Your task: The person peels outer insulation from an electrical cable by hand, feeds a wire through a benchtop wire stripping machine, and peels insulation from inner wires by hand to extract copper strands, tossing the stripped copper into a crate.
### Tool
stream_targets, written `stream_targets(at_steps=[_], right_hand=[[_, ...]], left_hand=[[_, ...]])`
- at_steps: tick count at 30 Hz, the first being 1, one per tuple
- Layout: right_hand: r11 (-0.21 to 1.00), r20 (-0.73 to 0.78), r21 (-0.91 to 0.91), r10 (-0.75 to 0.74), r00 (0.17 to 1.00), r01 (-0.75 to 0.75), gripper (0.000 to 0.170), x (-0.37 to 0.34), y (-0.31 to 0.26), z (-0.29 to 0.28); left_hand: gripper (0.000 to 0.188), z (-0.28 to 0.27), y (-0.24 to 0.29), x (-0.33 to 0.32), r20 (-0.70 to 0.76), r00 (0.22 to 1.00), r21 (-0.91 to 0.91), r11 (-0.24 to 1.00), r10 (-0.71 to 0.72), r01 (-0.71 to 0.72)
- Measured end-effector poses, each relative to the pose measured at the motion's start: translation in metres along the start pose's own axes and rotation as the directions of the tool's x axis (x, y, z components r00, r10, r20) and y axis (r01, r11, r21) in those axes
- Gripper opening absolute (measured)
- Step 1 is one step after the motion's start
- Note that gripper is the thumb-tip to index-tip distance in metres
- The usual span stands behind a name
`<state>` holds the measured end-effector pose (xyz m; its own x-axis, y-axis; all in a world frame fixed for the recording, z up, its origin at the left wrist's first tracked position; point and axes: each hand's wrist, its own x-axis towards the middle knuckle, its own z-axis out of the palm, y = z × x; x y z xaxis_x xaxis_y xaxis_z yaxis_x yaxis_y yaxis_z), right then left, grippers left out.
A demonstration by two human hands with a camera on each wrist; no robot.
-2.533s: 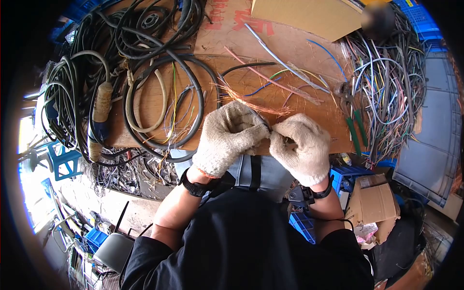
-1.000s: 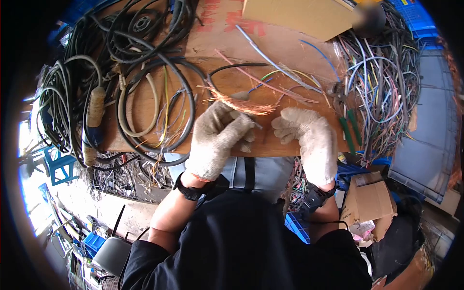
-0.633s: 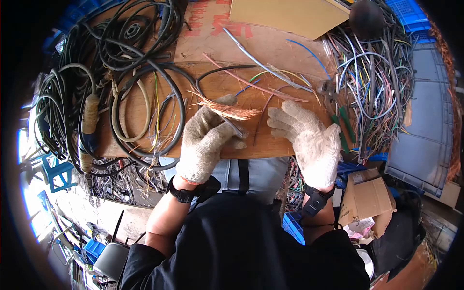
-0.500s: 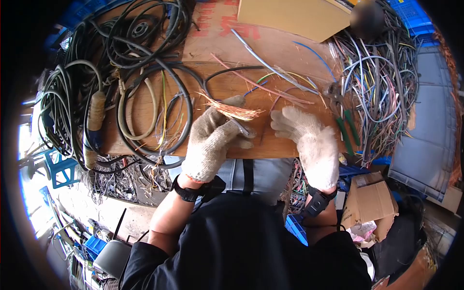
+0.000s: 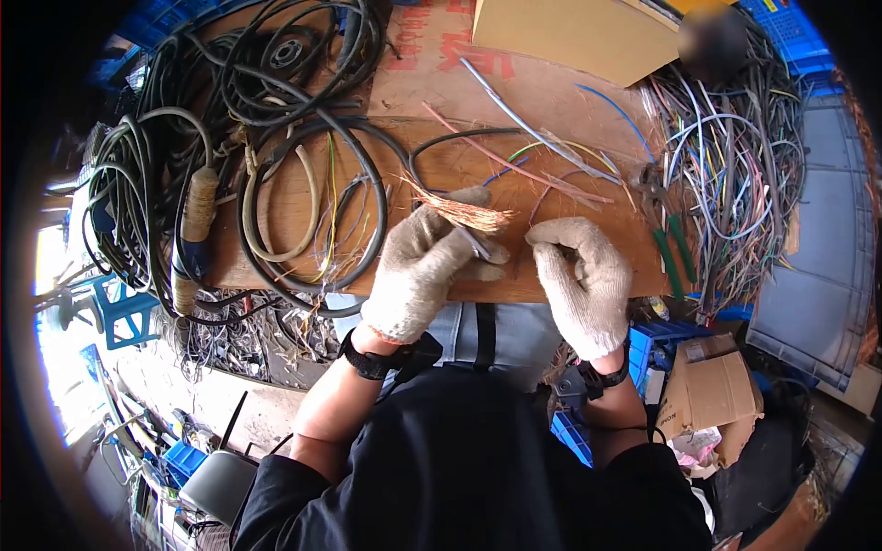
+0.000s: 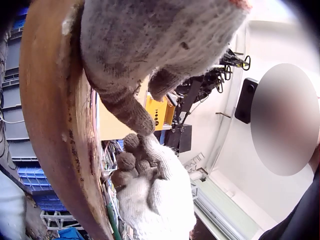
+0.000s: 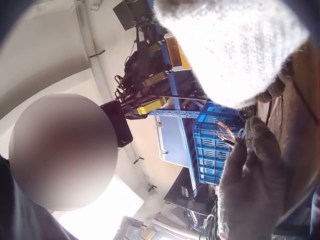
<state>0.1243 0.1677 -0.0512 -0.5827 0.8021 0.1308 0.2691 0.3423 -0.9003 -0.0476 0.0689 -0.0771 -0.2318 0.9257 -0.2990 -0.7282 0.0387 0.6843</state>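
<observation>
In the head view my gloved left hand point(image 5: 418, 280) holds a short grey-sheathed piece of cable point(image 5: 472, 241) between thumb and fingers. A fan of frayed copper strands point(image 5: 473, 216) spreads above those fingers. To the right my gloved right hand point(image 5: 583, 285) is apart from the cable, its index finger and thumb bent toward each other, with nothing visible between them. The left wrist view shows the right hand point(image 6: 160, 195) with several fingers curled toward the palm. Copper strands point(image 7: 227, 131) stick out past the left hand point(image 7: 255, 185) in the right wrist view.
Coiled black cables point(image 5: 276, 83) pile up at the left of the wooden bench point(image 5: 514, 285). Loose coloured wires lie behind the hands. Green-handled pliers point(image 5: 678, 253) rest at the right beside a wire heap point(image 5: 735, 174). A cardboard box point(image 5: 712, 390) stands below right.
My right hand, earlier touching the left at the cable, has moved away, spread its fingers, then curled them again. The left hand keeps the cable, its copper strands now more exposed.
</observation>
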Motion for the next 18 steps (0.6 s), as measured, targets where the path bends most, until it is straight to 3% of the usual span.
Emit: stream_targets(at_steps=[1,3,4,6,8,12,14,15,16,18], right_hand=[[0.997,0.001,0.044,0.069,0.998,-0.069,0.015,0.000,-0.002,0.000],[0.995,0.052,0.073,0.058,0.997,-0.062,0.018,0.000,-0.006,0.002],[0.994,0.098,0.099,0.046,0.994,-0.056,0.021,0.001,-0.008,0.002],[0.999,0.201,-0.026,-0.021,0.979,0.027,0.034,0.006,-0.015,0.000],[0.998,0.207,-0.011,-0.064,0.976,0.067,0.038,0.007,-0.011,0.000],[0.998,0.206,-0.031,-0.040,0.978,0.048,0.029,0.004,-0.010,-0.002],[0.933,0.113,0.299,0.172,0.979,-0.199,0.019,-0.002,0.000,-0.005],[0.903,0.090,0.327,0.266,0.960,-0.280,0.018,-0.003,-0.005,-0.011],[0.878,0.052,0.369,0.307,0.950,-0.304,0.020,-0.001,-0.002,-0.015],[0.824,0.048,0.472,0.332,0.942,-0.314,0.021,0.000,0.007,-0.024]], left_hand=[[0.047,0.001,0.000,0.000,-0.003,1.000,0.002,1.000,0.002,-0.002],[0.052,0.003,-0.002,0.001,-0.015,0.999,0.199,0.980,0.033,-0.029],[0.052,0.003,-0.002,0.002,-0.014,0.999,0.198,0.980,0.033,-0.030],[0.054,0.002,-0.002,0.002,0.001,0.997,0.344,0.937,0.071,-0.067],[0.056,0.006,0.001,0.000,-0.026,0.999,0.326,0.945,0.036,-0.025],[0.053,0.007,-0.003,0.000,-0.014,0.993,0.363,0.926,0.114,-0.101],[0.050,0.005,-0.007,0.001,-0.013,0.990,0.386,0.914,0.144,-0.127],[0.049,0.003,-0.008,0.001,-0.033,0.993,0.267,0.958,0.115,-0.103],[0.047,0.002,-0.009,0.001,-0.049,0.995,0.144,0.987,0.084,-0.076],[0.044,0.004,-0.006,0.000,-0.058,0.996,0.139,0.989,0.064,-0.055]])
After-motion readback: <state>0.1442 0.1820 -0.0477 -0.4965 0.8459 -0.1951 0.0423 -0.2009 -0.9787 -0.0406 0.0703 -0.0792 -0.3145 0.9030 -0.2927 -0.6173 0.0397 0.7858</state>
